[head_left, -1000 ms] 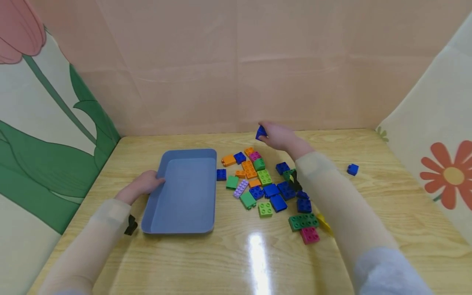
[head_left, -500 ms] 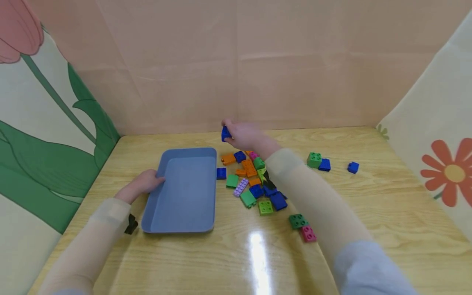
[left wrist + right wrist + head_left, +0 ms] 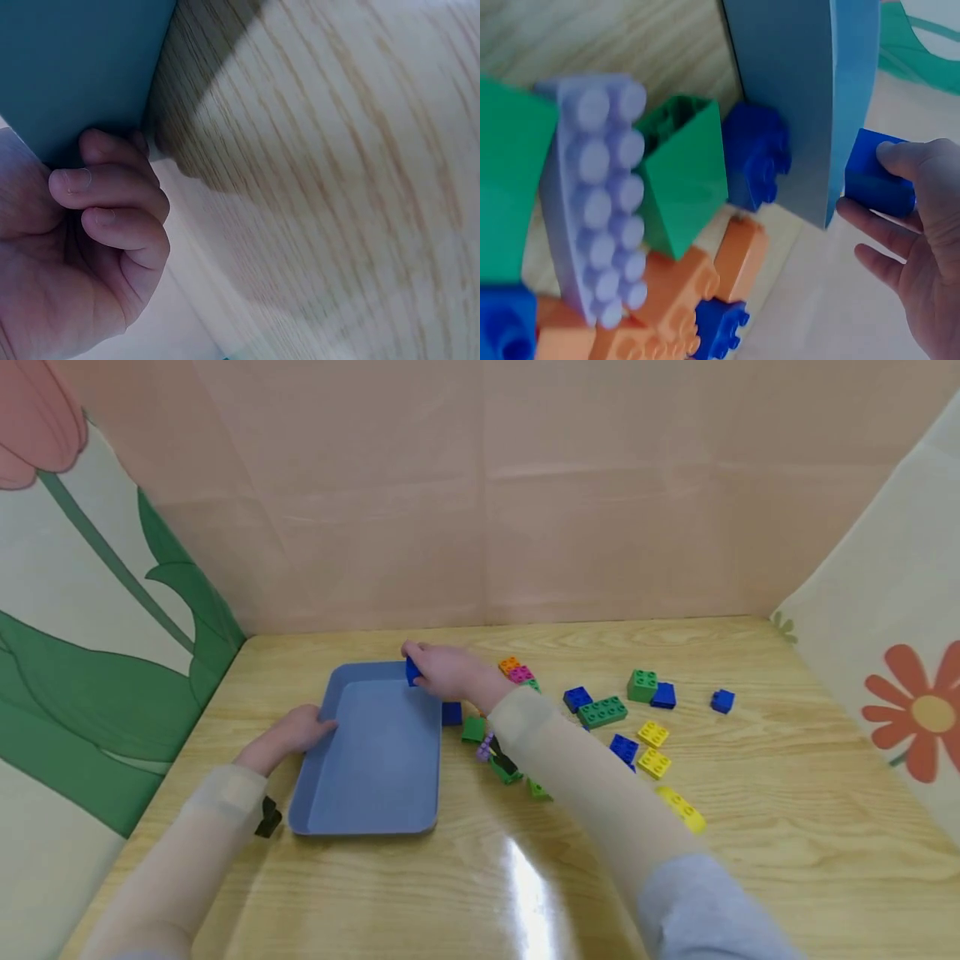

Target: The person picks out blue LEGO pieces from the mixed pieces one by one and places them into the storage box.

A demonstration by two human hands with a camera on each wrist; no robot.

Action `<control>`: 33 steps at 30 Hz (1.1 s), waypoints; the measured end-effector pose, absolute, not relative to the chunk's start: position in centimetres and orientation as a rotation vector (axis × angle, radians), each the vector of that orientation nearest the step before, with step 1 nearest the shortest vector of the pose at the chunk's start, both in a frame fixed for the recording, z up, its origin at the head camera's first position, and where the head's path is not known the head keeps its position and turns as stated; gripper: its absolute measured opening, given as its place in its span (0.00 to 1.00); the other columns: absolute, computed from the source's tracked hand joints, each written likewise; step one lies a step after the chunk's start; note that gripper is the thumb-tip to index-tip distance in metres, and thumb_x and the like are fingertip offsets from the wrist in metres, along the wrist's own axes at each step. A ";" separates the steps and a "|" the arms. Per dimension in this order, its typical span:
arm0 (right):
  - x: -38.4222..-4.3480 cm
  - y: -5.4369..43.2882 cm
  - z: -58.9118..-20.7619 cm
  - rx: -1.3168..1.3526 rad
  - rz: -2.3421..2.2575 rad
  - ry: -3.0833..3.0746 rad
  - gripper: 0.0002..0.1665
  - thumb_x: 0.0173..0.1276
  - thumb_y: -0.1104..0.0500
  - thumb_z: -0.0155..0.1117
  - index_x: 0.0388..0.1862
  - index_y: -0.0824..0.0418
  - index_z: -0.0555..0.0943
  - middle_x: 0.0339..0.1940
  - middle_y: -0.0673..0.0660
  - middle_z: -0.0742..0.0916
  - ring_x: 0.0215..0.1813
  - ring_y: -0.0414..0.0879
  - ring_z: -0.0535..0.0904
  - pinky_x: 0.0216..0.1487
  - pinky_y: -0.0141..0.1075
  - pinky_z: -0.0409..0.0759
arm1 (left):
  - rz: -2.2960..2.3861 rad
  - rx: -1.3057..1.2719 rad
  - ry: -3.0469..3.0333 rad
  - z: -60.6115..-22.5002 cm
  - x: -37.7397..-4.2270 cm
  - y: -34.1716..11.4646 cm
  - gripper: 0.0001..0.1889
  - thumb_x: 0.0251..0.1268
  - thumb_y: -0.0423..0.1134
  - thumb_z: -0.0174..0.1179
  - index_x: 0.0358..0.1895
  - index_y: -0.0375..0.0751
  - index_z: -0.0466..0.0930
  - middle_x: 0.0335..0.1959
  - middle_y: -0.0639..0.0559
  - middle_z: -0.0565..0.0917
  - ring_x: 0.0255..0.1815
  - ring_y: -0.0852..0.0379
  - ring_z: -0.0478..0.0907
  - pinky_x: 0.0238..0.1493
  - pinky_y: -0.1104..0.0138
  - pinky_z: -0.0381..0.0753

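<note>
Our left grip [image 3: 295,732] holds the tray [image 3: 378,764]. Our right grip [image 3: 452,674] pinches a blue brick [image 3: 412,673] above its far-right corner.

- Tray [image 3: 386,760]: open from above, except where the right hand [image 3: 453,674] obstructs its far right corner;
- Left hand [image 3: 295,731]: blocks the left rim;
- Lower blue brick [image 3: 452,714]: obstructs low access to the right wall;
- Tabletop [image 3: 360,893]: passable strip before the tray's near side.
</note>
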State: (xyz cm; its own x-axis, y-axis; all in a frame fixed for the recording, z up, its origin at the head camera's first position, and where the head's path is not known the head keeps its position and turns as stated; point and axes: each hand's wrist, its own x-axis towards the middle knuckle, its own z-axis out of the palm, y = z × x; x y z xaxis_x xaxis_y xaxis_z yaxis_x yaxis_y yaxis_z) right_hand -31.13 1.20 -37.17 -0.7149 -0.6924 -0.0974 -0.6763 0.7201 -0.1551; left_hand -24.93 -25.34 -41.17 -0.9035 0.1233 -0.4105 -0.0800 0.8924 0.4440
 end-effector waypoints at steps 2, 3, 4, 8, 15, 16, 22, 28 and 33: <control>-31.0 0.5 -37.5 -1.114 -0.136 2.770 0.27 0.76 0.53 0.54 0.68 0.58 0.60 0.59 0.58 0.78 0.46 0.49 0.81 0.50 0.39 0.78 | 0.634 0.029 2.627 -41.1 -24.7 -25.4 0.17 0.76 0.40 0.45 0.43 0.25 0.73 0.22 0.48 0.70 0.22 0.55 0.70 0.26 0.64 0.72; -30.9 0.2 -37.7 -1.112 -0.117 2.771 0.27 0.75 0.53 0.55 0.67 0.58 0.60 0.59 0.58 0.78 0.47 0.49 0.81 0.50 0.39 0.78 | 0.631 0.029 2.631 -41.1 -24.7 -25.5 0.17 0.76 0.40 0.45 0.43 0.25 0.73 0.22 0.48 0.70 0.23 0.55 0.70 0.27 0.64 0.72; -30.8 -0.1 -37.8 -1.108 -0.095 2.770 0.27 0.75 0.53 0.55 0.67 0.58 0.60 0.59 0.59 0.78 0.47 0.50 0.81 0.50 0.39 0.78 | 0.628 0.030 2.635 -41.1 -24.6 -25.6 0.17 0.76 0.40 0.45 0.43 0.24 0.73 0.22 0.47 0.70 0.23 0.54 0.71 0.27 0.64 0.72; -30.6 -0.9 -38.1 -1.064 -0.016 2.766 0.28 0.75 0.52 0.56 0.68 0.57 0.60 0.59 0.58 0.79 0.51 0.50 0.80 0.52 0.40 0.77 | 0.636 0.043 2.637 -41.4 -24.4 -25.9 0.17 0.76 0.39 0.45 0.43 0.24 0.74 0.23 0.47 0.70 0.25 0.53 0.71 0.29 0.63 0.72; -30.8 -1.2 -39.2 -0.967 0.067 2.788 0.32 0.76 0.51 0.53 0.73 0.58 0.57 0.62 0.57 0.78 0.52 0.50 0.79 0.56 0.42 0.75 | 0.597 0.049 2.647 -41.7 -24.6 -26.1 0.21 0.76 0.40 0.45 0.50 0.17 0.71 0.28 0.43 0.75 0.31 0.49 0.74 0.34 0.60 0.75; -30.8 -1.2 -39.3 -0.950 0.073 2.790 0.33 0.76 0.51 0.53 0.74 0.58 0.57 0.63 0.57 0.78 0.54 0.50 0.79 0.57 0.42 0.74 | 0.592 0.049 2.650 -41.7 -24.6 -26.1 0.22 0.76 0.40 0.45 0.51 0.17 0.71 0.29 0.42 0.75 0.32 0.49 0.75 0.35 0.59 0.75; -30.8 -1.3 -39.8 -0.920 0.061 2.807 0.32 0.76 0.53 0.52 0.75 0.57 0.56 0.66 0.58 0.76 0.59 0.50 0.76 0.60 0.44 0.72 | 0.586 0.047 2.652 -41.8 -24.6 -26.4 0.21 0.76 0.39 0.45 0.51 0.17 0.71 0.30 0.41 0.76 0.33 0.48 0.75 0.37 0.58 0.76; -30.5 -1.4 -39.5 -0.924 0.055 2.808 0.28 0.78 0.55 0.48 0.73 0.58 0.58 0.67 0.60 0.74 0.54 0.50 0.79 0.56 0.41 0.75 | 0.588 0.020 2.647 -41.6 -24.5 -26.2 0.23 0.76 0.40 0.44 0.54 0.17 0.69 0.34 0.39 0.78 0.36 0.47 0.76 0.40 0.57 0.76; -30.5 -1.3 -39.6 -0.922 0.056 2.806 0.27 0.78 0.55 0.47 0.73 0.58 0.60 0.68 0.60 0.73 0.57 0.51 0.77 0.58 0.41 0.74 | 0.584 0.003 2.638 -41.4 -24.4 -26.0 0.24 0.77 0.40 0.44 0.56 0.16 0.67 0.37 0.37 0.78 0.38 0.46 0.77 0.41 0.57 0.77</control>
State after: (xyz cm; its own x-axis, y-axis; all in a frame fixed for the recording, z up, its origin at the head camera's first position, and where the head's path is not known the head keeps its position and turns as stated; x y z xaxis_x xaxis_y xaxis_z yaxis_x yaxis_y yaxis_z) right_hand -30.47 -1.32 -39.55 -0.7894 -0.5841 -0.1889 -0.5912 0.8062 -0.0223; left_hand -24.37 -26.04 -41.45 -0.9050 0.0943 -0.4149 -0.0897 0.9110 0.4026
